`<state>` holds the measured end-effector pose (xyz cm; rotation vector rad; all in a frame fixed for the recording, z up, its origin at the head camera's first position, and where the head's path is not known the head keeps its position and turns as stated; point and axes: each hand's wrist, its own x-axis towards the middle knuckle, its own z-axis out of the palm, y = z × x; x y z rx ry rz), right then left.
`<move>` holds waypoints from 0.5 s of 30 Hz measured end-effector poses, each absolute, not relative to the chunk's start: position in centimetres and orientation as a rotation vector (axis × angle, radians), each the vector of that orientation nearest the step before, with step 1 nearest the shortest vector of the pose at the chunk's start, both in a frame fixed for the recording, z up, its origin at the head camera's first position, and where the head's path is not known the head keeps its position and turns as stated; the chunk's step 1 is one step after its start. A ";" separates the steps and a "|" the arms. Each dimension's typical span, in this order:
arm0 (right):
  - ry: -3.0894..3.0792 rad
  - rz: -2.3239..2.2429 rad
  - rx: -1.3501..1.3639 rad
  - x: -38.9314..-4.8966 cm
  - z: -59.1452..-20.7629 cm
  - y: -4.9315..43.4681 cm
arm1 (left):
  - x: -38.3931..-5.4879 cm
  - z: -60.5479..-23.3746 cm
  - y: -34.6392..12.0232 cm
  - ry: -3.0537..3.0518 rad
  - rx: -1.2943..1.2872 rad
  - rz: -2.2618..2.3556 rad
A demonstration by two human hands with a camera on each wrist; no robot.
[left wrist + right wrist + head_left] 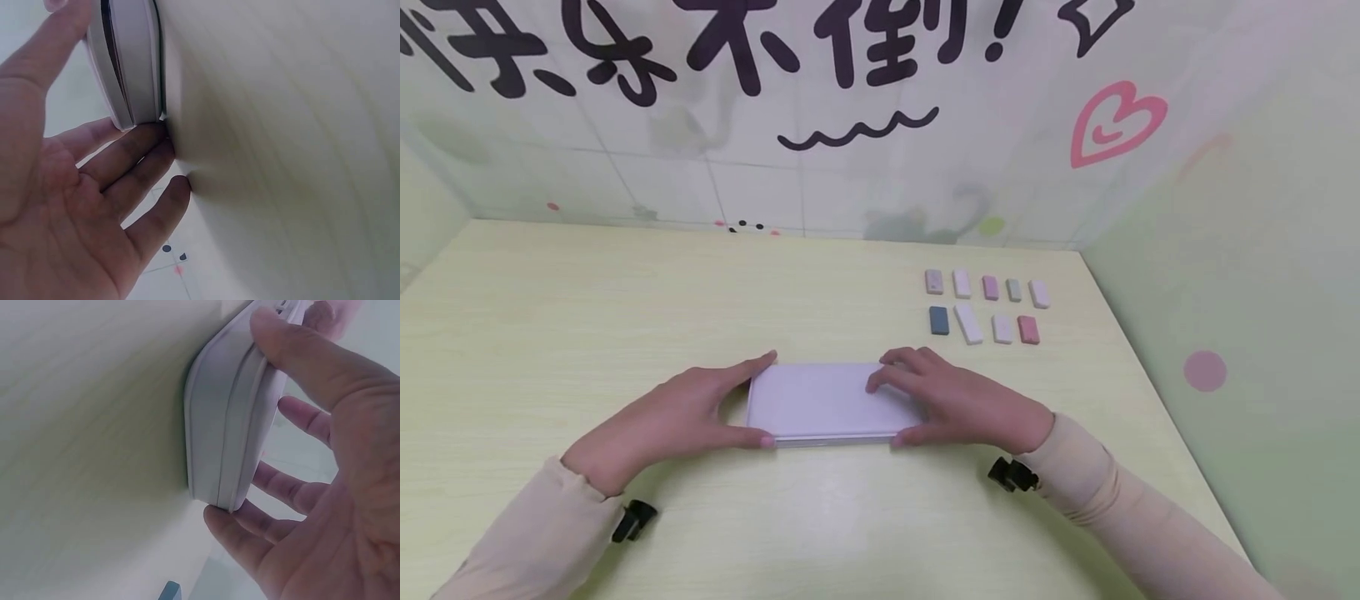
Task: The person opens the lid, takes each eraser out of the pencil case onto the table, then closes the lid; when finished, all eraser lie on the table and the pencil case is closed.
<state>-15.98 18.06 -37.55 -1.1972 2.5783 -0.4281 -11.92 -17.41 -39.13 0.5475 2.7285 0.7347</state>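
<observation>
A pale lilac flat rectangular case [820, 400] lies on the table in the head view, long side facing me. My left hand [692, 417] holds its left end, thumb at the near corner and index finger at the far corner. At the other end my right hand [962, 404] grips it, thumb on the near edge, some fingers over the top and far edge. The left wrist view shows the rounded end of the case [140, 62] with a dark gap along its side. In the right wrist view a seam runs round the case [215, 431].
Several small blocks [967, 323] in white, pink, grey and dark blue lie in two rows at the back right of the table [587, 308]. A printed wall [850, 183] stands behind, and a green side wall [1262, 292] on the right.
</observation>
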 end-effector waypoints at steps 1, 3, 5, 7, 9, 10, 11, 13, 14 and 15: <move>2.580 -0.426 -1.206 -16.0 -37.5 18.0 | -11.9 -39.1 -17.4 2.731 0.548 0.731; 2.583 -0.423 -1.215 -15.9 -37.4 18.0 | -12.0 -39.1 -17.4 2.729 0.547 0.727; 2.589 -0.422 -1.220 -15.8 -37.5 18.0 | -12.0 -39.0 -17.4 2.728 0.541 0.718; 2.604 -0.404 -1.220 -15.7 -37.5 17.9 | -12.1 -38.9 -17.3 2.727 0.543 0.706; 2.620 -0.384 -1.216 -15.6 -37.6 17.9 | -12.3 -38.8 -17.1 2.730 0.550 0.685; 2.629 -0.375 -1.213 -15.6 -37.7 18.0 | -12.4 -38.8 -17.0 2.732 0.553 0.675; 2.636 -0.370 -1.210 -15.6 -37.8 18.0 | -12.5 -38.7 -16.9 2.730 0.559 0.668; 2.639 -0.382 -1.194 -15.5 -38.0 18.2 | -12.5 -38.7 -16.8 2.726 0.558 0.659; 2.635 -0.396 -1.186 -15.5 -38.1 18.2 | -12.6 -38.7 -16.8 2.723 0.554 0.658; 2.631 -0.411 -1.180 -15.5 -38.3 18.3 | -12.5 -38.8 -16.8 2.719 0.551 0.663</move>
